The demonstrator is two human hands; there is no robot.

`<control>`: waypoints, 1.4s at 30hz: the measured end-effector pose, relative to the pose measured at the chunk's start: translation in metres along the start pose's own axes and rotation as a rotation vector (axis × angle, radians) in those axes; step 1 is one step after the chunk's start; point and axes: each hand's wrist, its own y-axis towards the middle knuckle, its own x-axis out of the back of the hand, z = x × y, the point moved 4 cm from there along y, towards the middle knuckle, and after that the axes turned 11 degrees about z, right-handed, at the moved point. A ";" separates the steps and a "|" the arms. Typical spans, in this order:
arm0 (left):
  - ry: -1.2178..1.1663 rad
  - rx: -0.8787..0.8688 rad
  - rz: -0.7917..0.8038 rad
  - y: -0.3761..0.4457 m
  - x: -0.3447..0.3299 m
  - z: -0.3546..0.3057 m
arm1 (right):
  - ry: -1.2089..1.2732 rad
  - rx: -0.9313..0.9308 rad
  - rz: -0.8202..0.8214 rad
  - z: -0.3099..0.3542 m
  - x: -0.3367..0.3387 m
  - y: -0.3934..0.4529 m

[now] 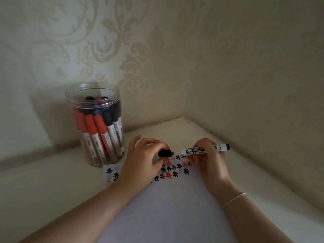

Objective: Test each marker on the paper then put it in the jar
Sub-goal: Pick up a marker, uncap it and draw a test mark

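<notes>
A black whiteboard marker (194, 150) is held level between the two hands, above the far end of the paper (163, 204). Its long axis runs left to right: the black cap (165, 153) points left, the black end plug points right and slightly away from the person. The barrel is gripped in the curled fingers of the right hand (206, 155), with the tail protruding past the knuckles. The cap is pinched by the thumb and fingers of the left hand (144, 155); whether it is being pulled off or pushed on cannot be told, though a thin dark neck shows between cap and barrel, so it is judged not fully seated.

Directly beneath the hands, rows of black, red and blue test marks (172, 170) are seen on the paper, which lies on the pale bench (43, 186).

The jar (95, 125) stands to the left of the left hand and a little beyond it, upright, open-topped, already crowded with red, blue and black markers. The left hand is the nearer to it; the marker itself is carried by the right. For the drop, the marker is judged to need swinging from level to upright and carrying leftward across the paper, over the rim, into what gap is left among the packed markers.
</notes>
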 end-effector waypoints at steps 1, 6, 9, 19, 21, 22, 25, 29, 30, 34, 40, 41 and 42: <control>0.005 -0.007 0.001 0.000 -0.001 0.000 | 0.010 0.001 -0.001 0.000 0.000 0.000; 0.010 -0.020 0.007 -0.001 -0.002 -0.002 | 0.027 -0.009 0.017 -0.001 0.001 0.000; -0.018 -0.006 -0.008 -0.001 -0.002 0.000 | 0.094 -0.027 -0.002 -0.001 0.003 0.000; -0.170 -0.051 -0.038 -0.001 0.004 -0.002 | 0.167 -0.011 0.113 -0.003 -0.001 0.002; -0.257 -0.026 -0.014 -0.001 0.005 -0.001 | 0.194 -0.023 0.084 -0.002 0.001 0.002; -0.292 -0.014 0.013 -0.001 0.004 -0.001 | 0.201 -0.026 0.081 -0.002 0.001 0.003; -0.367 0.025 0.077 -0.003 0.001 -0.002 | 0.193 -0.031 0.081 -0.003 0.000 0.003; -0.517 0.137 0.021 -0.004 0.006 0.003 | 0.195 -0.047 0.018 -0.005 0.005 0.003; -0.552 0.156 0.009 -0.004 0.007 0.004 | 0.208 -0.054 -0.004 -0.005 0.006 0.002; -0.635 0.184 0.046 -0.003 0.006 0.005 | 0.241 -0.065 -0.030 -0.004 0.007 0.002; -0.698 0.156 0.078 -0.003 0.004 0.004 | 0.195 -0.058 0.032 -0.004 0.003 0.002; -0.689 0.150 0.084 -0.003 0.004 0.004 | 0.190 -0.058 0.033 -0.004 0.003 0.002; -0.673 0.140 0.092 -0.003 0.004 0.004 | 0.186 -0.062 0.028 -0.004 0.004 0.002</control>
